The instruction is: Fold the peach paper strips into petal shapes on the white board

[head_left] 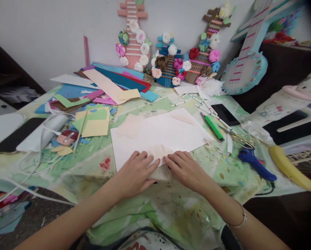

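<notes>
A white sheet of paper [155, 133] lies on the table in front of me, its near edge under my fingers. On its near part is a crumpled, pale peach piece of thin paper [160, 151]. My left hand [139, 171] rests at this piece from the left, fingers spread and thumb apart. From the right, my right hand [186, 170] touches the same piece, fingers laid forward and thumb mostly hidden. Two more peach pieces lie flat on the sheet, a wide one [130, 126] at the left and a narrow one [182, 118] at the back right.
Scissors [240, 140], a green marker [214, 127], a blue glue gun [256, 163] and a yellow banana-shaped object [292, 168] lie to the right. Coloured card strips [105, 85] are heaped at the back left. A white cable [40, 152] runs along the left. Flower-trimmed card instruments [168, 69] stand behind.
</notes>
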Tool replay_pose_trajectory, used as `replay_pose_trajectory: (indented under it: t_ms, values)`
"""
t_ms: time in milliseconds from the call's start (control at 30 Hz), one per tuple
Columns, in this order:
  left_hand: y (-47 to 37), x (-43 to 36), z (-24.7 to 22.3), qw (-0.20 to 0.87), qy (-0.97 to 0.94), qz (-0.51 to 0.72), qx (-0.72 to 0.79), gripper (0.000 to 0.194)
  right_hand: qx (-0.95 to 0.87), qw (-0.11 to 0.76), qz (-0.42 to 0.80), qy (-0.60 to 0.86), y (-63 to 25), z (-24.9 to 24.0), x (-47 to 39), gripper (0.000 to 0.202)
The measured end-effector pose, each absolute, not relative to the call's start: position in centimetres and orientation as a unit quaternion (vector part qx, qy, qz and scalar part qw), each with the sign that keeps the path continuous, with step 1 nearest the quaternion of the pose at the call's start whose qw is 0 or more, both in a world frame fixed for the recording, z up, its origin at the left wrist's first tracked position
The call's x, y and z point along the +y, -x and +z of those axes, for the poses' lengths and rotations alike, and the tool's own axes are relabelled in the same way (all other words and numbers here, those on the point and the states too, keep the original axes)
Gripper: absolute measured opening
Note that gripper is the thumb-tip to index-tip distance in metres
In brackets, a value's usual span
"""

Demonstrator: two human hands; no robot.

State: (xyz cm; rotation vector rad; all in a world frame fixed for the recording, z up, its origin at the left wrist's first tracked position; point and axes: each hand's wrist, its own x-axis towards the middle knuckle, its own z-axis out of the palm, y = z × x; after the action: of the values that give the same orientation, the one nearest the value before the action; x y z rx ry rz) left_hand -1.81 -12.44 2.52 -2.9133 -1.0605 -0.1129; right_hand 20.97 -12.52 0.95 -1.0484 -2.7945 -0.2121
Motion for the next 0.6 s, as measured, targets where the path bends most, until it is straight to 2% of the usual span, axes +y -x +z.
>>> replay_pose_trajectory:
  t_ms: [133,333,600]
  values:
    - [1.9,-12.1,2.6,0.013,0.944,-0.049,-0.325,0.053,-0.936,0.067,-0.075,0.338,-21.1,1.5,-12.4,0.038]
    - [2.6,-12.0,2.8,-0.015,0.945,-0.067,-0.321,0.040,-0.935,0.080,-0.074,0.338,-21.6,1.5,-12.2,0.027]
    - [3.5,-12.1,2.2,-0.018,0.946,-0.089,-0.310,0.033,-0.934,0.058,-0.071,0.347,-21.6,1.8,-12.3,0.016]
